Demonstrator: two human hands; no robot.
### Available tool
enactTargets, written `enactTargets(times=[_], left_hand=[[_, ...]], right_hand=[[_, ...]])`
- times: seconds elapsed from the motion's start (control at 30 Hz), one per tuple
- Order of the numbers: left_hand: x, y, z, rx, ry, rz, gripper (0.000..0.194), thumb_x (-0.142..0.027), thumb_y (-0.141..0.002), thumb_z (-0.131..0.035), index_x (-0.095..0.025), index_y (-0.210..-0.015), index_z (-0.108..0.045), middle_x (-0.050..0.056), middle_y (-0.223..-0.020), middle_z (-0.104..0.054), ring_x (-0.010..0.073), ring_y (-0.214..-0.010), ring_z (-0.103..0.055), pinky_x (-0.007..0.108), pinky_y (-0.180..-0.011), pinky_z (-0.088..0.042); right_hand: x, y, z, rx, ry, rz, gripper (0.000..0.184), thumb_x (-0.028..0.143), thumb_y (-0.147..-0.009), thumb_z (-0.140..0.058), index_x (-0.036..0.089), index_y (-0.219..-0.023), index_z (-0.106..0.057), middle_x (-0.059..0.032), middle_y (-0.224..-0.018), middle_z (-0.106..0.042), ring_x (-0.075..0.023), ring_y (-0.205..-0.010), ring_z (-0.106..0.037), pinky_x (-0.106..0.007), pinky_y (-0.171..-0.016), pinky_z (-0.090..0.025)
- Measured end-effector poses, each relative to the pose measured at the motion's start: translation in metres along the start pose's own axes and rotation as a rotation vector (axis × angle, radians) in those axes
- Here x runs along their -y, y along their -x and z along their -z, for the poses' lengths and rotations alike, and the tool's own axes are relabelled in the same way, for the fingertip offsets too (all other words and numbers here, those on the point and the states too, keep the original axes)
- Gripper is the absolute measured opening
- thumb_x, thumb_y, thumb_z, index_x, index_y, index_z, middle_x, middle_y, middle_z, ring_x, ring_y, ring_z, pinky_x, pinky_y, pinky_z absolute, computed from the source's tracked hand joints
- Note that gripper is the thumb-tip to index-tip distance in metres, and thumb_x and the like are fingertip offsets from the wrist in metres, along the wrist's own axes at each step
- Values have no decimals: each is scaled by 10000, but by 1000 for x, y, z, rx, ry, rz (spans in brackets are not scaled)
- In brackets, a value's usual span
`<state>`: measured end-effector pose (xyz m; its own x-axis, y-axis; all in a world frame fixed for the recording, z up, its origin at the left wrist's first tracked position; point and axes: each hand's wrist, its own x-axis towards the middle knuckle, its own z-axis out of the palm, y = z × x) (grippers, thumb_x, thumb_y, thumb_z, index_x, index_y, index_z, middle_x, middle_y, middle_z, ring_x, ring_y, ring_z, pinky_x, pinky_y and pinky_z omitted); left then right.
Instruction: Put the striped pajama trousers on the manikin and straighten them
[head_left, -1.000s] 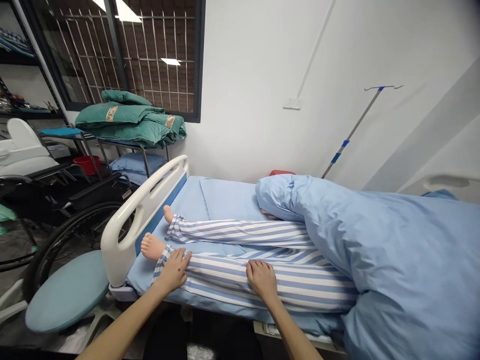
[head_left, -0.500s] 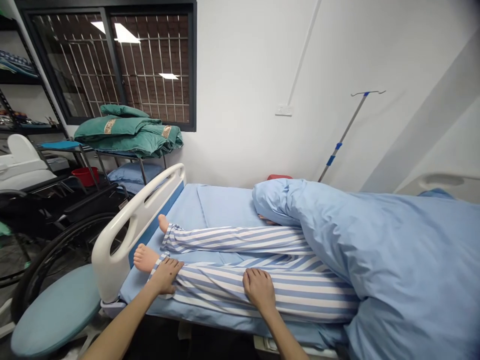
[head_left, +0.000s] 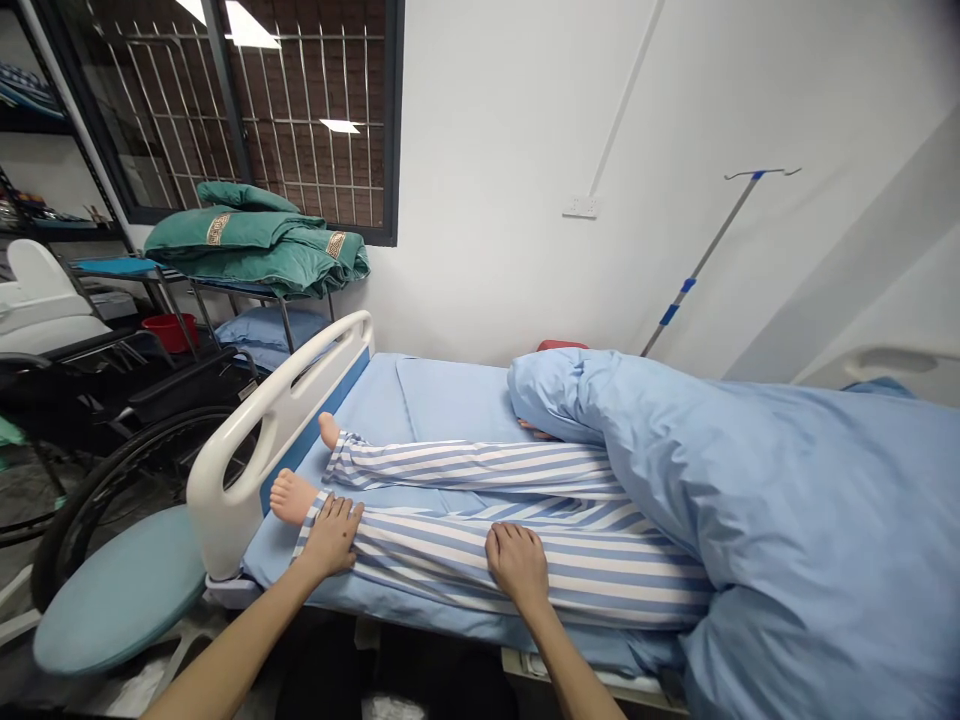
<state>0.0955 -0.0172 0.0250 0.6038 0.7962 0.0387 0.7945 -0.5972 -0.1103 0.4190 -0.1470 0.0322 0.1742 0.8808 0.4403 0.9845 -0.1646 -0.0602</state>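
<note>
A figure in blue-and-white striped trousers (head_left: 525, 530) lies on a hospital bed (head_left: 450, 400), bare feet (head_left: 289, 495) toward the white footboard (head_left: 255, 430). My left hand (head_left: 330, 535) rests flat on the near leg's ankle cuff, fingers spread. Farther up the same leg, around the knee, my right hand (head_left: 516, 562) lies flat on the trouser cloth with its fingers slightly curled. A light blue duvet (head_left: 750, 480) covers the figure from the thighs up.
A teal round stool (head_left: 120, 590) stands by the footboard, with a wheelchair (head_left: 112, 440) behind it. Folded green quilts (head_left: 255, 245) lie on a rack under the barred window. An IV pole (head_left: 705, 260) leans at the far wall. A red object (head_left: 562, 345) peeks behind the duvet.
Both hands stay on the near leg. The left hand's fingers closed a little on the cuff, then flattened again. The view dipped and rose with my head.
</note>
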Motion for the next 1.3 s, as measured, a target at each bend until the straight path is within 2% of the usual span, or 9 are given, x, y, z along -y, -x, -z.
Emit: enactTargets(times=[0.13, 0.3, 0.37, 0.47, 0.6, 0.7, 0.8, 0.93, 1.3], left_hand=[[-29, -8, 17, -57, 113, -50, 820, -391, -568, -620, -161, -1305, -345, 159, -1295, -409, 348, -1239, -281, 520, -1057, -88], [-96, -29, 29, -111, 343, -244, 889, -445, -550, -643, -205, -1328, -285, 129, -1311, -384, 299, -1206, -325, 434, -1033, -237], [-115, -40, 27, -59, 375, -267, 935, -475, -510, -674, -211, -1322, -292, 124, -1279, -421, 295, -1148, -388, 425, -994, -294], [-124, -55, 23, 65, 337, -261, 991, -488, -427, -730, -220, -1296, -334, 113, -1189, -491, 299, -1039, -472, 428, -908, -364], [-107, -61, 22, 145, 306, -229, 983, -546, -401, -723, -249, -1266, -362, 92, -1147, -511, 298, -1000, -502, 424, -865, -389], [-77, -53, 20, 179, 281, -172, 945, -542, -425, -708, -253, -1258, -368, 79, -1124, -525, 284, -996, -515, 397, -859, -394], [-36, -40, 13, 200, 194, -76, 763, -418, -503, -688, -246, -1200, -428, 62, -1084, -559, 266, -976, -529, 373, -853, -388], [0, -27, 1, 109, 86, -31, 500, -156, -617, -524, -178, -1116, -506, 89, -1028, -605, 258, -965, -530, 371, -852, -363], [-4, -26, 4, 96, 44, -5, 524, -101, -610, -464, -178, -1126, -513, 92, -1044, -629, 240, -965, -551, 359, -855, -366]], right_hand=[[1, 0, -2, -1, -1, -9, 236, 247, -871, -387, 204, -823, -614, -46, -802, -626, -180, -851, -519, -315, -827, -265], [1, -1, 0, 10, -3, -24, 224, 244, -866, -393, 202, -797, -602, -44, -796, -616, -175, -840, -515, -312, -826, -267], [2, -1, 0, 11, -5, -21, 224, 240, -868, -388, 203, -802, -599, -43, -799, -613, -173, -847, -512, -309, -832, -266], [2, -1, 0, 15, -12, -16, 231, 241, -873, -378, 201, -803, -595, -45, -801, -610, -172, -845, -506, -309, -833, -267], [1, -1, -1, 8, -26, -25, 235, 242, -874, -376, 199, -813, -598, -51, -811, -613, -173, -852, -499, -311, -839, -264], [1, 0, -2, 11, -32, -24, 238, 241, -874, -374, 199, -818, -601, -51, -819, -617, -173, -859, -502, -312, -845, -262], [1, 0, -1, 16, -29, -18, 238, 238, -874, -374, 200, -823, -604, -50, -821, -620, -173, -862, -510, -310, -842, -265], [2, 0, -1, 8, -23, -19, 232, 232, -871, -383, 201, -841, -610, -48, -835, -629, -173, -869, -521, -307, -846, -265], [1, -4, 9, -14, -155, -44, 222, 221, -848, -402, 213, -880, -622, -27, -842, -643, -163, -872, -545, -282, -822, -319]])
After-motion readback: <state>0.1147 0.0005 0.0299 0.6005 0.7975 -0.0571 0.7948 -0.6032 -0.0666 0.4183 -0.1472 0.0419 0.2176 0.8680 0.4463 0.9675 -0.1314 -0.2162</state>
